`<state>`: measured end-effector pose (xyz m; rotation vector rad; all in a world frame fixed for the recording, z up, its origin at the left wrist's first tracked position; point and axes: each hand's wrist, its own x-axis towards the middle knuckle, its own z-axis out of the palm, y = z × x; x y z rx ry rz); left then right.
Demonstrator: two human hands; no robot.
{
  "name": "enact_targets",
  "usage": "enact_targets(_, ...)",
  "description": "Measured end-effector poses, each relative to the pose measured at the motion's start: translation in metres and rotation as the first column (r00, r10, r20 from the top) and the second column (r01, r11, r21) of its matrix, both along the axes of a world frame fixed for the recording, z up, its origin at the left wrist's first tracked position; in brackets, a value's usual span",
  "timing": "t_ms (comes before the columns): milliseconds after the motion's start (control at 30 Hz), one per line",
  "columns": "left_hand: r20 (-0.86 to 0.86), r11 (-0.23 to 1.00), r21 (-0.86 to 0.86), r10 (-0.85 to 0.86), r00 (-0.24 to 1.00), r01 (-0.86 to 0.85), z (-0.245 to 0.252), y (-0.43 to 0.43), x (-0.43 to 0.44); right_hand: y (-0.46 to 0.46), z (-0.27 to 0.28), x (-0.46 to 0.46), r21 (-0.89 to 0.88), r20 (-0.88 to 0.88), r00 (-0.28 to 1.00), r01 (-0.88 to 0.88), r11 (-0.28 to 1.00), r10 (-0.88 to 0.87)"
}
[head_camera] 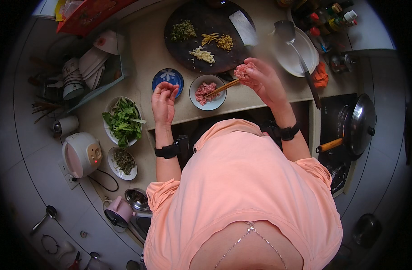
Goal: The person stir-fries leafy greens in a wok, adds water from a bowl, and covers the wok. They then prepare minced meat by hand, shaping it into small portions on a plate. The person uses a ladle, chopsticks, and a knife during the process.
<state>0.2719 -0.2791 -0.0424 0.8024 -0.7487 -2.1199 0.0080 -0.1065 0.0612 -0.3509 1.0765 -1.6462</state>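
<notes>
My right hand (265, 79) is raised at the counter's front, right of a white bowl (195, 101). Its fingers and thumb hold a lump of raw minced meat (243, 72). More minced meat (204, 91) lies in the bowl, where a pair of wooden chopsticks (225, 87) rests with its ends sticking out to the right. My left hand (164, 105) is over the near edge of a small blue plate with a white flower pattern (170, 75). Its fingers are curled in towards the thumb; whether a scrap of meat sits between them is unclear.
A round dark chopping board (199, 25) bears a cleaver (243, 28) and chopped ingredients. Leafy greens (125, 121) fill a bowl on the left, near a rice cooker (81, 153). A spatula (302, 62) lies across a white basin (302, 44). At right is a lidded pan (361, 125).
</notes>
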Motion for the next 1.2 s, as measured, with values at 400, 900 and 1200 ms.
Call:
enact_targets(400, -0.23, 0.903, 0.42, 0.204, 0.952, -0.092, 0.024, 0.0, 0.003, 0.002, -0.006, -0.001, -0.008, 0.02, 1.0, 0.003, 1.0, -0.002)
enact_targets(900, 0.086, 0.985, 0.127, 0.11, 0.99, -0.12, -0.02, -0.013, 0.008, 0.009, -0.004, -0.002, -0.023, 0.008, 1.0, 0.025, 0.999, -0.025)
enact_targets(1200, 0.279, 0.987, -0.148, 0.101, 0.955, -0.061, -0.019, -0.017, 0.0, 0.013, -0.003, 0.001, -0.023, 0.013, 0.998, 0.067, 0.997, -0.067)
